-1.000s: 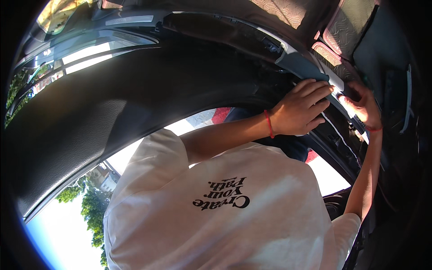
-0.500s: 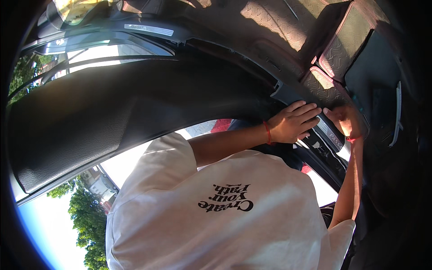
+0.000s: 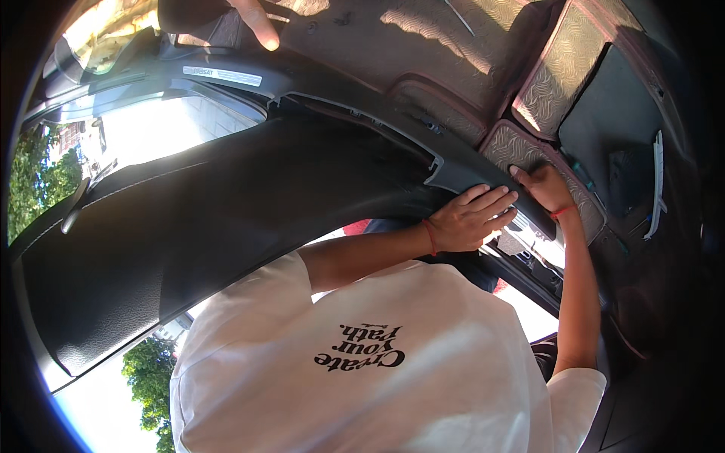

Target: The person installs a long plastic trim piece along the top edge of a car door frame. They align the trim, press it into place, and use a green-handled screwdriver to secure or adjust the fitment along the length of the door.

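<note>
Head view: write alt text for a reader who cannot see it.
A person's left hand lies on a car's dark sill trim; the right hand is beside the trim's inner edge, over a patterned floor mat. Thin red bands circle both wrists. A white T-shirt fills the lower middle, with a black door panel at left.

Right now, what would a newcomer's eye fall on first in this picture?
First, the white shirt with black lettering, at the lower middle. Right of centre, the left hand lies on dark trim, the right hand close by, both with red wristbands. A black panel spans the left.
</note>
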Demonstrator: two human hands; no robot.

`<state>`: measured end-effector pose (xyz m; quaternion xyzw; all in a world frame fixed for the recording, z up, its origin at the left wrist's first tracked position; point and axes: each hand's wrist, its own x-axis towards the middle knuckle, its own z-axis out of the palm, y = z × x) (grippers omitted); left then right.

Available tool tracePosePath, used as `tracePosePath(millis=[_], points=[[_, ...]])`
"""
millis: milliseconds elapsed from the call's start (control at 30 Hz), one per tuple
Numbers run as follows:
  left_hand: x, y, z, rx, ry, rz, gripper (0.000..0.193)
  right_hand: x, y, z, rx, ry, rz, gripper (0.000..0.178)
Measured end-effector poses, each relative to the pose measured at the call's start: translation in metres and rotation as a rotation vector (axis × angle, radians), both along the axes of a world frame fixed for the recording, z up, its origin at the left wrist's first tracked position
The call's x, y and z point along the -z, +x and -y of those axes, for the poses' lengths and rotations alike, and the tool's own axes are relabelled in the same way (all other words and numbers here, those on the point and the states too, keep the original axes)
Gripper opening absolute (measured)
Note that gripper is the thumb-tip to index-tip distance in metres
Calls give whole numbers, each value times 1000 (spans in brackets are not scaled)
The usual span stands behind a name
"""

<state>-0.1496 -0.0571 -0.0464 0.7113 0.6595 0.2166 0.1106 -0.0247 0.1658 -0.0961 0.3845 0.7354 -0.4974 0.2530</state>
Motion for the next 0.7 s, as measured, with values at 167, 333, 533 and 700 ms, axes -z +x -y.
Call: tracePosePath(millis=[167,333,533,700], points=[[1,1,-1,20,-34,10,47,-4,-5,-6,18,-65,74,66],[3,1,-3,1,30,47,41,6,3,-1,6,19,11,66],[2,-1,-3,-14,67,63,38,-25,-17,-3,-102,18,25,57],[-6,-4,-4,35,6,114,51,-103,-84,29,-111,340,-285,44]])
